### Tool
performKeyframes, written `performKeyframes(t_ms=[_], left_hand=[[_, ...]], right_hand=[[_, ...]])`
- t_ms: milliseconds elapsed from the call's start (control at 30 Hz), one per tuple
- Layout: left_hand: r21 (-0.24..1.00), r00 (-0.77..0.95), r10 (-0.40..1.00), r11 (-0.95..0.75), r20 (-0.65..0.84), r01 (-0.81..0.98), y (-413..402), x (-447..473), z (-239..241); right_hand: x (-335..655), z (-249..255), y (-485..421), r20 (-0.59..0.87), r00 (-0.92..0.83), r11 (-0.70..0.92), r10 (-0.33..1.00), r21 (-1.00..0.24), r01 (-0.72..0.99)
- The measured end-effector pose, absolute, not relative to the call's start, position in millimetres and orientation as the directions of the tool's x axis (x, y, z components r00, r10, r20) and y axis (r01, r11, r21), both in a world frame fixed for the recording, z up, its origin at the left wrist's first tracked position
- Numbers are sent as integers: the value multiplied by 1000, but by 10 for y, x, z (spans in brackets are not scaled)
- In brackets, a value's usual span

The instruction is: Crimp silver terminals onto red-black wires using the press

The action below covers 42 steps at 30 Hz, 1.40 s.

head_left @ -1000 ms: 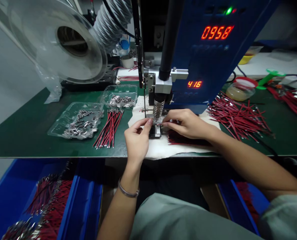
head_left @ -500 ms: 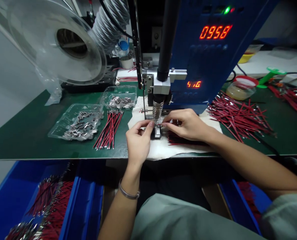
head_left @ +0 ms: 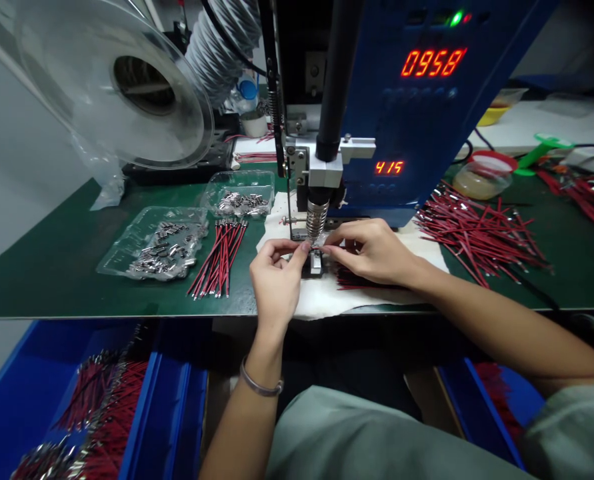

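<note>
My left hand (head_left: pixel 277 267) is pinched at the left of a small metal jig (head_left: pixel 316 261), thumb and forefinger pressed together. From the right, my right hand (head_left: pixel 369 247) reaches in with thumb and forefinger also closed at the jig's back edge. Whatever lies between the fingertips is too small and hidden to make out. Right above them is the spring-wrapped tip (head_left: pixel 317 220) of a blue bench machine (head_left: pixel 401 127). Under my right hand, dark red wires (head_left: pixel 364 279) lie on a white cloth (head_left: pixel 327 303).
Left of the cloth lies a bundle of red wires (head_left: pixel 219 260), beside two clear trays (head_left: pixel 109 257) of small metal parts. A larger wire heap (head_left: pixel 477 233) is on the right. A big clear reel (head_left: pixel 91 87) stands back left. Blue bins (head_left: pixel 171 400) with wires sit below the table edge.
Both hands stay almost in place at the jig. The machine's lower red display has changed and now reads 415; the upper one still shows 0958.
</note>
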State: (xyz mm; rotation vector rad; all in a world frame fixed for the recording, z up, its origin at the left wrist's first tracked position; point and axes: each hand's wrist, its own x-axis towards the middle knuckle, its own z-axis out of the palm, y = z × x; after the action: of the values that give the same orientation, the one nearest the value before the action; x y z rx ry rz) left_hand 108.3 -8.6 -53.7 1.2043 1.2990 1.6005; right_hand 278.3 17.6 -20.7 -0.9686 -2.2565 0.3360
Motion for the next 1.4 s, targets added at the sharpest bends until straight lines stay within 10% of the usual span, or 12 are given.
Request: performKeyframes(t_ms=[1400], left_hand=[[982,-325,929,-190,177,-7,-118,1094,-533]], right_hand=[[2754,-208,142,464,-449,643,764,-494,585]])
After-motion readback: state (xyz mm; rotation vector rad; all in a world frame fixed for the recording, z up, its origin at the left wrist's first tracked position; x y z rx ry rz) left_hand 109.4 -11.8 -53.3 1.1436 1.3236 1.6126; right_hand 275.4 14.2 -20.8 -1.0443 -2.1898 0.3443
